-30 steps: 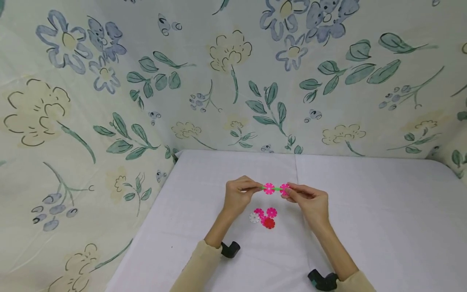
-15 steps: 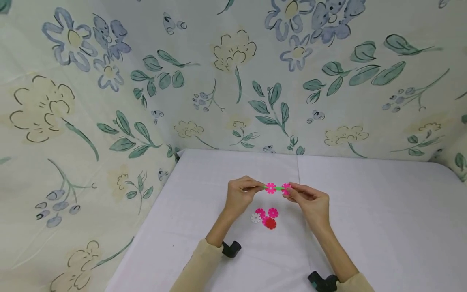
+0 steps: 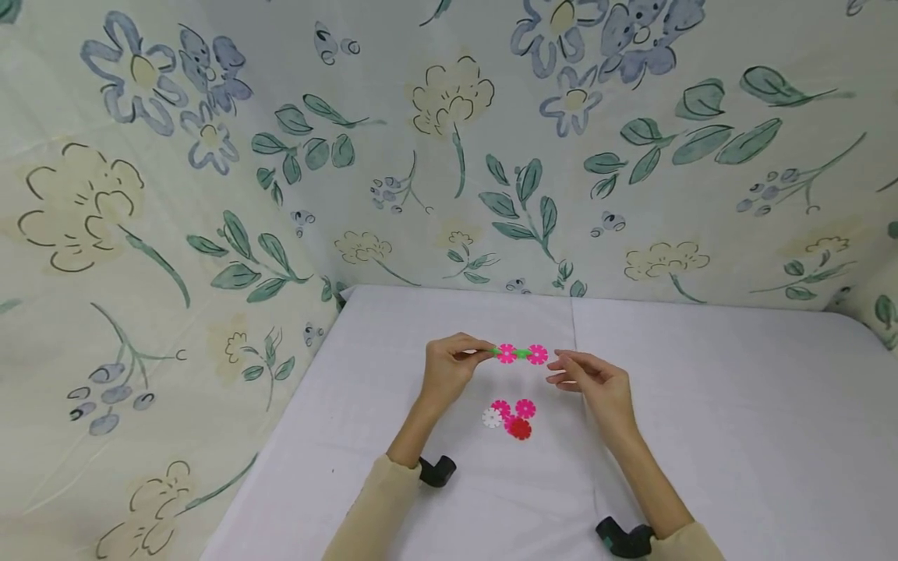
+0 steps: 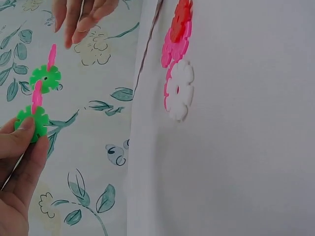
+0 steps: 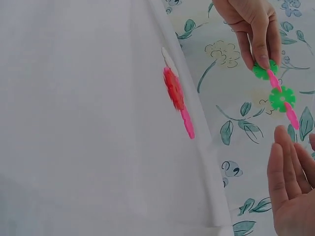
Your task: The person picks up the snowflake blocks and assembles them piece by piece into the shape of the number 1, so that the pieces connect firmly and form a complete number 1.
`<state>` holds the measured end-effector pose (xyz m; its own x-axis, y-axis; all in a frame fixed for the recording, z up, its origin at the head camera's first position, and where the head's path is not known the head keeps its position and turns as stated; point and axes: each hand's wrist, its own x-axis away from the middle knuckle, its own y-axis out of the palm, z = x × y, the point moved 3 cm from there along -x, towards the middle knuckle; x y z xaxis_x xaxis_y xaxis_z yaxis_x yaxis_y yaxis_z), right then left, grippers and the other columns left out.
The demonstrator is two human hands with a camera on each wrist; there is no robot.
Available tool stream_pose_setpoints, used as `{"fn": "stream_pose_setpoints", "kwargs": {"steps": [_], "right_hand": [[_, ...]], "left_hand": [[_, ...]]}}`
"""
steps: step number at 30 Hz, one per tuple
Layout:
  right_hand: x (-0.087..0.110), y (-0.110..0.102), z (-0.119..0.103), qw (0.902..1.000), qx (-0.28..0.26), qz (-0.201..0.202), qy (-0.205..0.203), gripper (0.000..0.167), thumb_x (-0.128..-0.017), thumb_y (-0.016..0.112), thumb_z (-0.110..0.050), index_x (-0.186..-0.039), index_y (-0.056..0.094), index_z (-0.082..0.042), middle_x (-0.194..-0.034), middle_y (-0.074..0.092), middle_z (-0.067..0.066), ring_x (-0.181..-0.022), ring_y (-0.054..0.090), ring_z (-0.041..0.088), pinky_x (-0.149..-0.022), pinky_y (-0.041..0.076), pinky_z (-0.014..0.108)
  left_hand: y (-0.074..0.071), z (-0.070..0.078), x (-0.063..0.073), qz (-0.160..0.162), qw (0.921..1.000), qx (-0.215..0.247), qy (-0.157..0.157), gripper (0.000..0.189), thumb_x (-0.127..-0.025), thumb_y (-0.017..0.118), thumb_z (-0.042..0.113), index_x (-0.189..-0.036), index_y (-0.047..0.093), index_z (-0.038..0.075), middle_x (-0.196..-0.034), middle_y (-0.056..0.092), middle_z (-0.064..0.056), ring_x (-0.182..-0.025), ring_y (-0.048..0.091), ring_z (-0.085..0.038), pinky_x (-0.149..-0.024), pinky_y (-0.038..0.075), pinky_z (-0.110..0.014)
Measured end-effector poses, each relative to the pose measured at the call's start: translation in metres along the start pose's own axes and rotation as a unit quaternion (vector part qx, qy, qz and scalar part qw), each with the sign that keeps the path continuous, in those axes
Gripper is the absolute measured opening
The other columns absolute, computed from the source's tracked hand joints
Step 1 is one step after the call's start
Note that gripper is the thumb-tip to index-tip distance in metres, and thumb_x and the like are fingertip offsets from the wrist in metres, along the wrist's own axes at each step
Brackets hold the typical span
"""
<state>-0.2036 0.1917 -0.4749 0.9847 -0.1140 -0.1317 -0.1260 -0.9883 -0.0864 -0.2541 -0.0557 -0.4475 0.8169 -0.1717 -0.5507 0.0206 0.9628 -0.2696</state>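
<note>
My left hand [image 3: 449, 368] pinches the end green disc of a chain of snowflake-shaped interlocking discs [image 3: 522, 354]. In the left wrist view the chain alternates green disc [image 4: 45, 78] and pink disc [image 4: 51, 56], two of each, slotted at right angles. Just off the chain's free pink end is my right hand [image 3: 605, 388], its fingers loosely extended and holding nothing; the right wrist view shows a small gap between fingertips and the end pink disc [image 5: 292, 116]. Below the hands, a small pile of loose discs lies on the table: a white disc [image 3: 492, 418], a red disc [image 3: 520, 428] and several pink discs [image 3: 525, 408].
A white cloth covers the table [image 3: 737, 421], with a crease running from its far edge. Floral fabric [image 3: 393, 140] hangs behind and to the left. A black wrist-camera mount [image 3: 438, 471] sits at the left wrist, another mount [image 3: 623, 538] at the right.
My right hand has let go of the end pink disc, and its fingers have spread. My left hand has carried the chain slightly left and up. The loose pile looks unmoved.
</note>
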Motion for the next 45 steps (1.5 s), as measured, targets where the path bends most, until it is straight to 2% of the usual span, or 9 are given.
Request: {"fn": "stream_pose_setpoints", "kwargs": {"steps": [3, 8, 13, 17, 20, 23, 28, 37, 45], "right_hand": [[0.0, 0.003, 0.006, 0.9966, 0.022, -0.073, 0.031, 0.041, -0.102, 0.068, -0.028, -0.131, 0.067, 0.001, -0.111, 0.079, 0.01, -0.091, 0.078, 0.008, -0.084, 0.061, 0.02], [0.002, 0.009, 0.015, 0.9795, 0.058, -0.187, 0.046, 0.038, -0.098, 0.072, -0.017, -0.13, 0.067, 0.003, -0.123, 0.074, 0.023, -0.099, 0.076, 0.013, -0.085, 0.06, 0.02], [0.004, 0.015, 0.02, 0.9643, 0.074, -0.253, 0.024, 0.033, -0.094, 0.074, -0.009, -0.125, 0.07, 0.003, -0.122, 0.073, 0.024, -0.092, 0.073, 0.021, -0.079, 0.06, 0.023], [0.005, 0.021, 0.026, 0.9534, 0.081, -0.29, 0.014, 0.032, -0.091, 0.077, -0.008, -0.121, 0.074, 0.0, -0.11, 0.075, 0.022, -0.077, 0.069, 0.019, -0.07, 0.058, 0.025], [0.006, 0.026, 0.031, 0.9468, 0.095, -0.308, -0.003, 0.031, -0.087, 0.082, -0.009, -0.117, 0.076, -0.003, -0.093, 0.076, 0.019, -0.07, 0.066, 0.016, -0.066, 0.056, 0.024], [0.007, 0.031, 0.033, 0.9439, 0.115, -0.308, -0.028, 0.03, -0.083, 0.086, -0.01, -0.111, 0.078, -0.005, -0.086, 0.073, 0.016, -0.068, 0.065, 0.014, -0.064, 0.055, 0.024], [0.01, 0.034, 0.031, 0.9429, 0.129, -0.303, -0.052, 0.026, -0.08, 0.088, -0.008, -0.105, 0.08, -0.003, -0.09, 0.071, 0.017, -0.069, 0.063, 0.013, -0.063, 0.054, 0.024], [0.013, 0.036, 0.028, 0.9341, 0.158, -0.317, -0.041, 0.018, -0.08, 0.09, -0.013, -0.094, 0.081, -0.008, -0.084, 0.07, 0.009, -0.07, 0.061, 0.01, -0.064, 0.053, 0.022], [0.013, 0.035, 0.026, 0.9278, 0.175, -0.325, -0.054, 0.018, -0.08, 0.09, -0.017, -0.093, 0.079, -0.011, -0.088, 0.07, 0.007, -0.072, 0.062, 0.01, -0.065, 0.053, 0.022]], "left_hand": [[-0.003, -0.001, -0.001, 0.008, 0.9999, -0.003, -0.009, 0.007, -0.084, 0.083, 0.0, -0.089, 0.084, 0.004, -0.087, 0.08, -0.013, -0.082, 0.076, -0.022, -0.071, 0.062, -0.024], [-0.004, -0.004, -0.002, 0.015, 0.9995, 0.008, -0.028, 0.008, -0.083, 0.084, -0.001, -0.089, 0.084, 0.005, -0.087, 0.08, -0.014, -0.083, 0.077, -0.027, -0.07, 0.063, -0.027], [-0.002, -0.006, -0.001, 0.015, 0.9988, 0.014, -0.044, 0.011, -0.081, 0.083, -0.006, -0.088, 0.083, 0.003, -0.089, 0.079, -0.018, -0.083, 0.077, -0.03, -0.072, 0.064, -0.03], [-0.001, -0.008, 0.0, 0.005, 0.9984, 0.017, -0.054, 0.009, -0.082, 0.083, -0.004, -0.088, 0.083, 0.003, -0.089, 0.08, -0.017, -0.083, 0.077, -0.029, -0.072, 0.064, -0.029], [0.0, -0.008, 0.0, -0.006, 0.9977, 0.022, -0.063, 0.007, -0.083, 0.083, 0.0, -0.088, 0.083, 0.004, -0.088, 0.081, -0.014, -0.082, 0.078, -0.028, -0.072, 0.064, -0.028], [0.0, -0.007, 0.0, -0.015, 0.9973, 0.025, -0.067, 0.006, -0.084, 0.084, 0.001, -0.088, 0.084, 0.005, -0.088, 0.081, -0.012, -0.082, 0.078, -0.027, -0.071, 0.063, -0.026], [0.002, -0.009, 0.001, -0.022, 0.9971, 0.026, -0.068, 0.006, -0.084, 0.084, 0.002, -0.089, 0.084, 0.005, -0.089, 0.081, -0.012, -0.082, 0.079, -0.024, -0.073, 0.063, -0.024], [0.004, -0.013, 0.002, -0.029, 0.9951, 0.036, -0.088, 0.006, -0.085, 0.083, 0.002, -0.09, 0.083, 0.004, -0.09, 0.081, -0.012, -0.083, 0.078, -0.015, -0.075, 0.064, -0.026], [0.005, -0.015, 0.003, -0.032, 0.9943, 0.045, -0.091, 0.007, -0.085, 0.082, 0.0, -0.091, 0.083, 0.004, -0.091, 0.081, -0.013, -0.083, 0.079, -0.019, -0.073, 0.064, -0.026]]}}
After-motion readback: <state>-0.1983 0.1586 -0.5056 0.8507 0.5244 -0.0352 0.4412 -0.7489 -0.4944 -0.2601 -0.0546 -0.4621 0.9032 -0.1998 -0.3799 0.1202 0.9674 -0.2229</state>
